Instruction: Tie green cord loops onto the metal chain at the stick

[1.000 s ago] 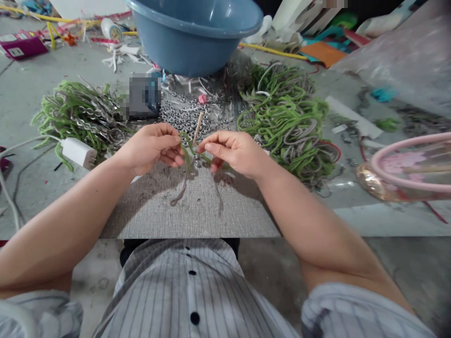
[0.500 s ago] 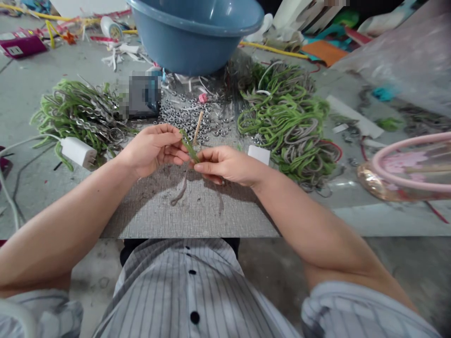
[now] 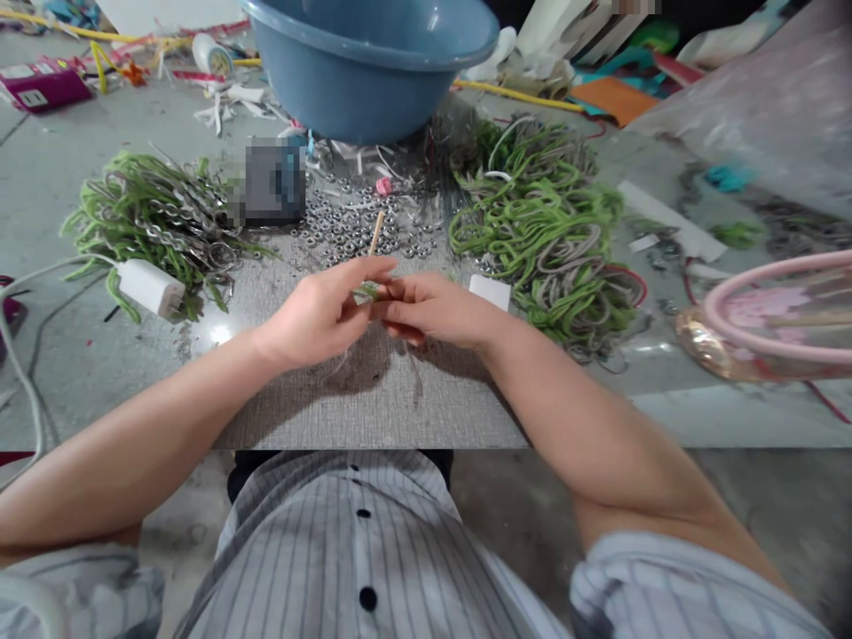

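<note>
My left hand (image 3: 323, 312) and my right hand (image 3: 436, 308) meet over a grey woven mat (image 3: 373, 399). Both pinch a short green and grey cord (image 3: 367, 290) between their fingertips. The cord's loose grey ends hang down under the hands, mostly hidden. A thin wooden stick (image 3: 376, 232) stands just beyond the fingers among several small metal rings (image 3: 352, 226).
A pile of green and grey cords (image 3: 542, 226) lies to the right, another with metal chains (image 3: 156, 217) to the left. A blue basin (image 3: 373, 62) stands behind. A white charger (image 3: 150, 287) lies at left, a pink-rimmed basket (image 3: 772, 311) at right.
My left hand has moved right and closed in on my right hand. The cord is now bunched between the fingertips and less of it shows.
</note>
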`<move>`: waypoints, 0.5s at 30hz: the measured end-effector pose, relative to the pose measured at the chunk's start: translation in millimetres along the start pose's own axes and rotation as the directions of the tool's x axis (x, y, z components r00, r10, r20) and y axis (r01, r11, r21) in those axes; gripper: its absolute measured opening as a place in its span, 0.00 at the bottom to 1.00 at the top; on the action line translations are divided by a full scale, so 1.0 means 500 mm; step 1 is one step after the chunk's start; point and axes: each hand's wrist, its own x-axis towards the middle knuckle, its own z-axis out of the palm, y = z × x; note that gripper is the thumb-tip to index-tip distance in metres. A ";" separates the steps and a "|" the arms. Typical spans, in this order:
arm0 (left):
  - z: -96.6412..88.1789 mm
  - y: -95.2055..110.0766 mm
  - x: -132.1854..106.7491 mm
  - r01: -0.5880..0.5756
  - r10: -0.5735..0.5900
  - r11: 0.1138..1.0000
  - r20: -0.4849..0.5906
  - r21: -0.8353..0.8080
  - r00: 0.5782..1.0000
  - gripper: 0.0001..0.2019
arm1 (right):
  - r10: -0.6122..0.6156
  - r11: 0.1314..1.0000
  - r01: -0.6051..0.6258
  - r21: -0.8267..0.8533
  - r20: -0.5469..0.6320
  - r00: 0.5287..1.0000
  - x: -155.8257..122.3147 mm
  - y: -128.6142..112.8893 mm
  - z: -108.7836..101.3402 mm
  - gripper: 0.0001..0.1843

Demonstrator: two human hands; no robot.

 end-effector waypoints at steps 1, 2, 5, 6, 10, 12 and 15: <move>0.002 -0.004 0.001 -0.032 0.032 0.998 0.021 0.046 0.999 0.21 | -0.007 1.000 0.007 0.009 -0.004 1.000 0.001 0.002 0.000 0.11; 0.003 -0.008 0.002 -0.056 0.053 0.994 0.026 0.094 0.998 0.19 | -0.012 1.000 0.012 0.019 -0.004 1.000 0.001 0.004 -0.001 0.10; 0.003 -0.021 0.005 -0.081 0.080 0.972 0.014 0.223 0.997 0.16 | -0.018 0.999 0.018 0.036 -0.006 1.000 0.003 0.010 -0.006 0.10; 0.003 -0.023 0.005 -0.083 0.082 0.964 0.011 0.253 0.997 0.15 | -0.019 0.999 0.019 0.039 -0.007 1.000 0.003 0.011 -0.007 0.11; 0.004 -0.027 0.003 -0.074 0.080 0.942 -0.006 0.328 0.997 0.12 | -0.022 0.999 0.023 0.035 -0.013 1.000 0.003 0.011 -0.011 0.16; 0.005 -0.028 0.003 -0.069 0.079 0.937 -0.016 0.343 0.997 0.11 | -0.025 0.999 0.026 0.033 -0.015 1.000 0.002 0.010 -0.012 0.19; 0.007 -0.030 0.003 -0.058 0.071 0.938 -0.026 0.342 0.997 0.11 | -0.022 0.999 0.024 0.042 -0.040 0.999 0.001 0.009 -0.011 0.23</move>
